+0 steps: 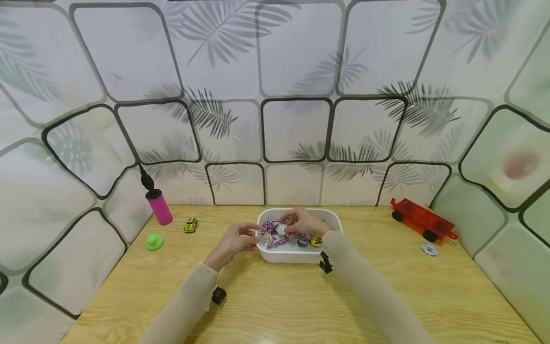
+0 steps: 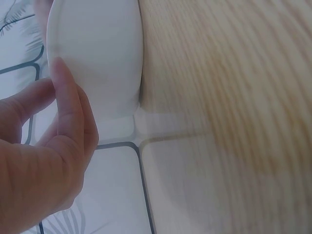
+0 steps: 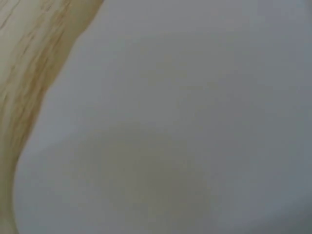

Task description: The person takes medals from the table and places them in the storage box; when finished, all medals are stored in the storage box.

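Both hands work at the white tub (image 1: 296, 255) on the bench (image 1: 275, 296). Left hand (image 1: 234, 241) pinches a silver medal (image 1: 267, 239) at the tub's left rim; right hand (image 1: 302, 222) pinches another medal (image 1: 281, 229) just above it (ribbons tangled between). More medals (image 1: 309, 241) lie inside.

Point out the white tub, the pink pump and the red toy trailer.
white tub (image 1: 287, 257): head view, on its bare front wall.
pink pump (image 1: 159, 208): head view, on the pink barrel.
red toy trailer (image 1: 423, 219): head view, on its red body.
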`<state>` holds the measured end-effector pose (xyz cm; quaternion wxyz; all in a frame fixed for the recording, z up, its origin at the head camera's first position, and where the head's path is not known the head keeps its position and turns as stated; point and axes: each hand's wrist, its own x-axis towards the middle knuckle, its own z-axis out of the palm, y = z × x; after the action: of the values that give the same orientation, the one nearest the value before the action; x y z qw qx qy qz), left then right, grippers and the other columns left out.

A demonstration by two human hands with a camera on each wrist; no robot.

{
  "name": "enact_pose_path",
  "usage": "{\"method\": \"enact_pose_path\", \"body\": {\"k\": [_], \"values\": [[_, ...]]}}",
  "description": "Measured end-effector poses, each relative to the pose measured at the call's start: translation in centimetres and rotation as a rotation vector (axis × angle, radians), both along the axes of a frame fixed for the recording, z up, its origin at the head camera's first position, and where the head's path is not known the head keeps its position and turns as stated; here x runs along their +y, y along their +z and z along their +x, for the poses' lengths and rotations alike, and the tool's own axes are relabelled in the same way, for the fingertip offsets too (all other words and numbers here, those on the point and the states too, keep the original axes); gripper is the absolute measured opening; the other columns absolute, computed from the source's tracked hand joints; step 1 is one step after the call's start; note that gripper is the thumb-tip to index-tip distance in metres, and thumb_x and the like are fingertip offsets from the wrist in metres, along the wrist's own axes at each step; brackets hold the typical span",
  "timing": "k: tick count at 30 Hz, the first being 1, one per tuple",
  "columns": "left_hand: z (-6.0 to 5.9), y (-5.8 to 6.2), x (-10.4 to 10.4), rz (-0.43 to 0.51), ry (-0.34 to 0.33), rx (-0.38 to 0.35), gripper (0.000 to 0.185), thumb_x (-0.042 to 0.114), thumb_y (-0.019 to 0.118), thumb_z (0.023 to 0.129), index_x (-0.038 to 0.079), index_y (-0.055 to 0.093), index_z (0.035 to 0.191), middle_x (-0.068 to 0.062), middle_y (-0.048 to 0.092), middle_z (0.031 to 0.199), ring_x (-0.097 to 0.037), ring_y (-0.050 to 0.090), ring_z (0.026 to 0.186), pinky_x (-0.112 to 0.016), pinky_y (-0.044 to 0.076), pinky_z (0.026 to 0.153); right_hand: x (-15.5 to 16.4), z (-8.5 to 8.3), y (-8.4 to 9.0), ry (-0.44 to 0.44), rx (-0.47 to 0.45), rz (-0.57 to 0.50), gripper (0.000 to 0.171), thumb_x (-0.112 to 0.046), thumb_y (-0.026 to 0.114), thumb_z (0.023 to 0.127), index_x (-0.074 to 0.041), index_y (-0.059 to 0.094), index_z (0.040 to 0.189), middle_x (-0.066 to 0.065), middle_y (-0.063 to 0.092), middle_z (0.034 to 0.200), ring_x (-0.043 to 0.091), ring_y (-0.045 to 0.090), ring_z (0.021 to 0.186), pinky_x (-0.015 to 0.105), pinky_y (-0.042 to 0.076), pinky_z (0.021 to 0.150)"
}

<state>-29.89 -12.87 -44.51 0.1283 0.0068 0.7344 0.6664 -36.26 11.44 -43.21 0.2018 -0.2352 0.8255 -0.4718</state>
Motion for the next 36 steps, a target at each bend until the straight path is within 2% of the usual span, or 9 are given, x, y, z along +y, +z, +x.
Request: {"method": "enact_pose_path", "body": {"k": [5, 12, 20, 27, 36], "values": [[0.0, -0.1, -0.1, -0.010, -0.005, 0.006, 0.042, -0.009, 0.064, 0.087, -0.008, 0.057, 0.128, -0.010, 0.055, 0.093, -0.015, 0.063, 0.068, -0.033, 0.063, 0.071, 0.0, 0.2, -0.2, 0.004, -0.028, 0.014, 0.032, 0.008, 0.065, 0.087, 0.008, 0.061, 0.119, 0.015, 0.068, 0.083, 0.020, 0.069, 0.070, 0.041, 0.063, 0.072], [0.1, 0.1, -0.1, -0.016, 0.000, 0.001, 0.041, -0.010, 0.063, 0.087, -0.008, 0.057, 0.128, -0.011, 0.055, 0.093, -0.015, 0.063, 0.069, -0.035, 0.063, 0.072, -0.2, 0.2, -0.7, 0.041, -0.087, 0.009, 0.034, 0.011, 0.064, 0.086, 0.012, 0.059, 0.120, 0.020, 0.069, 0.084, 0.015, 0.068, 0.067, 0.037, 0.063, 0.072], [0.1, 0.2, 0.0, 0.005, -0.004, 0.000, 0.042, -0.011, 0.062, 0.086, -0.009, 0.056, 0.128, -0.010, 0.054, 0.091, -0.015, 0.063, 0.068, -0.031, 0.063, 0.070, -0.2, 0.1, -1.1, 0.030, -0.060, 0.060, 0.031, 0.012, 0.065, 0.084, 0.010, 0.063, 0.115, 0.016, 0.067, 0.081, 0.019, 0.070, 0.066, 0.035, 0.063, 0.067], [0.2, 0.2, -0.1, 0.005, -0.001, 0.004, 0.041, -0.013, 0.062, 0.086, -0.010, 0.057, 0.126, -0.009, 0.053, 0.089, -0.015, 0.062, 0.067, -0.031, 0.062, 0.068, -0.4, 0.0, -1.3, -0.013, -0.046, 0.107, 0.027, 0.010, 0.068, 0.084, 0.006, 0.068, 0.111, 0.008, 0.060, 0.074, 0.015, 0.068, 0.064, 0.030, 0.062, 0.063], [0.2, 0.1, -0.1, 0.015, -0.004, 0.002, 0.042, -0.013, 0.062, 0.085, -0.009, 0.057, 0.127, -0.010, 0.054, 0.091, -0.016, 0.063, 0.068, -0.031, 0.063, 0.069, 0.1, 0.4, -0.7, 0.040, -0.047, 0.068, 0.032, 0.011, 0.061, 0.087, 0.010, 0.063, 0.119, 0.019, 0.068, 0.079, 0.020, 0.069, 0.065, 0.038, 0.063, 0.068]]}}
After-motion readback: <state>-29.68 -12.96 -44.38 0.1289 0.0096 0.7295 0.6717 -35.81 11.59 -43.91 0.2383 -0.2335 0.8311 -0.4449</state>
